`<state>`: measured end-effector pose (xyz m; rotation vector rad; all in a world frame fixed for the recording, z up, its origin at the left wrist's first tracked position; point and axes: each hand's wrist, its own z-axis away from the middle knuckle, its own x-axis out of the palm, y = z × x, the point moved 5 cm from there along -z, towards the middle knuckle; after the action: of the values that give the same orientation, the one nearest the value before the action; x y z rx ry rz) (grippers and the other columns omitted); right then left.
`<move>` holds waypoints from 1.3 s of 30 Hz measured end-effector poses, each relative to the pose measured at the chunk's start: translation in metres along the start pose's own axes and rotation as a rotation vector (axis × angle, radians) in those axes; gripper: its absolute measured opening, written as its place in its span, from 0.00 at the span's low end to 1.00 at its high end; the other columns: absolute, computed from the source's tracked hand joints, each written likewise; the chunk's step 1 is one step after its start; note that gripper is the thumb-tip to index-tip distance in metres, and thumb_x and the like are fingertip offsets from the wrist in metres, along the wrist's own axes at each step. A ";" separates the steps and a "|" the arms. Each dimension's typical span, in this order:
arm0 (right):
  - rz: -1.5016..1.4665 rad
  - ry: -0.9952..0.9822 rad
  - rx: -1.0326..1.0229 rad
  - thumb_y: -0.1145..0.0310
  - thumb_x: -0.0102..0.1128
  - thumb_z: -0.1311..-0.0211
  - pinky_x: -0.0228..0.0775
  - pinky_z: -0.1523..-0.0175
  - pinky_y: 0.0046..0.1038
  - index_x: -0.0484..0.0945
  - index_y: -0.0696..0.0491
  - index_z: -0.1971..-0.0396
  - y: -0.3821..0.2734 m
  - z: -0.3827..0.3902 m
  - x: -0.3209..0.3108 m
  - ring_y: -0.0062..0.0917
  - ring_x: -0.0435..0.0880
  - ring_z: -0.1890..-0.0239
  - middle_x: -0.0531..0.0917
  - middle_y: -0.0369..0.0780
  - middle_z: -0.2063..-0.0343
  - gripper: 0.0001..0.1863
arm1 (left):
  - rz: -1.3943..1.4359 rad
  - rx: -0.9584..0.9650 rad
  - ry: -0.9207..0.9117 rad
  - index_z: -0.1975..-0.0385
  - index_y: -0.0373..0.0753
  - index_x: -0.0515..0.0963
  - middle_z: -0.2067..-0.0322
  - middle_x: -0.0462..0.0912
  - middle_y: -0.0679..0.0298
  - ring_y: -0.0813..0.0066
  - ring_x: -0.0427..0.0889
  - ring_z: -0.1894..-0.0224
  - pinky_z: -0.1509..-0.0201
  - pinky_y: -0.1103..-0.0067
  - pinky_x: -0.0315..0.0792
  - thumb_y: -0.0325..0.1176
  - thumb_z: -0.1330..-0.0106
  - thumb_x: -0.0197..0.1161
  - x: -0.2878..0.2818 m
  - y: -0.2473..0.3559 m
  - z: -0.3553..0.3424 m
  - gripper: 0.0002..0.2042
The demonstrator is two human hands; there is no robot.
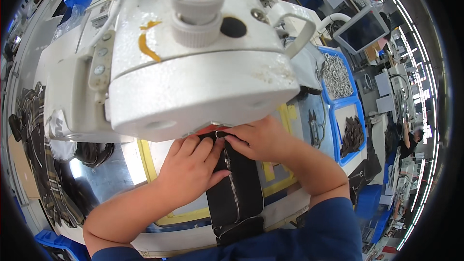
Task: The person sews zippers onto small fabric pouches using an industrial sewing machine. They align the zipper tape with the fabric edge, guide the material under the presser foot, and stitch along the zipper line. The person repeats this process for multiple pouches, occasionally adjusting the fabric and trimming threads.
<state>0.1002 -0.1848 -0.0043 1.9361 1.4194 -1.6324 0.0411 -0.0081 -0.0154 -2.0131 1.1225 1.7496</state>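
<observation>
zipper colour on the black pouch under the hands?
Silver metal zipper along the black leather-like pouch, clearest in the head view.
</observation>
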 end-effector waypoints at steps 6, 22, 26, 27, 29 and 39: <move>0.119 -0.026 0.077 0.68 0.68 0.37 0.83 0.59 0.39 0.84 0.55 0.64 0.001 -0.010 0.004 0.40 0.86 0.66 0.86 0.42 0.65 0.07 | -0.083 0.038 -0.001 0.37 0.36 0.81 0.37 0.77 0.61 0.59 0.73 0.47 0.41 0.66 0.69 0.57 0.39 0.73 -0.003 0.003 -0.003 0.36; 0.132 -0.005 0.034 0.74 0.68 0.38 0.82 0.54 0.39 0.86 0.54 0.56 -0.012 -0.004 -0.002 0.40 0.87 0.61 0.85 0.41 0.59 0.11 | 0.179 -0.093 -0.074 0.38 0.33 0.80 0.36 0.80 0.53 0.52 0.79 0.39 0.33 0.59 0.72 0.55 0.40 0.75 -0.004 -0.012 -0.009 0.36; 0.127 0.025 0.041 0.74 0.70 0.38 0.82 0.54 0.37 0.87 0.54 0.55 -0.015 0.000 -0.001 0.38 0.86 0.61 0.84 0.39 0.58 0.12 | 0.307 -0.115 -0.036 0.39 0.31 0.80 0.40 0.83 0.50 0.49 0.85 0.42 0.35 0.61 0.77 0.50 0.41 0.78 -0.005 -0.019 -0.012 0.35; 0.114 0.045 0.044 0.74 0.70 0.39 0.82 0.54 0.37 0.87 0.54 0.54 -0.015 0.000 -0.001 0.38 0.86 0.61 0.84 0.39 0.58 0.12 | 0.329 -0.115 -0.023 0.39 0.31 0.80 0.41 0.83 0.49 0.49 0.86 0.43 0.36 0.62 0.78 0.49 0.41 0.78 -0.005 -0.020 -0.012 0.35; 0.112 0.062 0.047 0.74 0.70 0.39 0.82 0.54 0.38 0.86 0.54 0.55 -0.014 0.001 0.000 0.38 0.86 0.61 0.84 0.39 0.58 0.11 | 0.305 -0.097 -0.017 0.39 0.30 0.79 0.42 0.84 0.49 0.50 0.86 0.43 0.36 0.62 0.79 0.49 0.42 0.79 -0.005 -0.020 -0.011 0.35; 0.164 -0.002 0.074 0.72 0.69 0.38 0.79 0.45 0.40 0.87 0.53 0.62 -0.009 -0.002 0.005 0.39 0.86 0.57 0.85 0.38 0.60 0.06 | 0.301 -0.109 0.023 0.39 0.30 0.80 0.41 0.84 0.49 0.51 0.85 0.42 0.35 0.63 0.77 0.46 0.41 0.78 0.001 -0.019 -0.008 0.33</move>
<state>0.0941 -0.1771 -0.0046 2.0308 1.1795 -1.6320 0.0598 -0.0013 -0.0196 -2.0143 1.4304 1.9720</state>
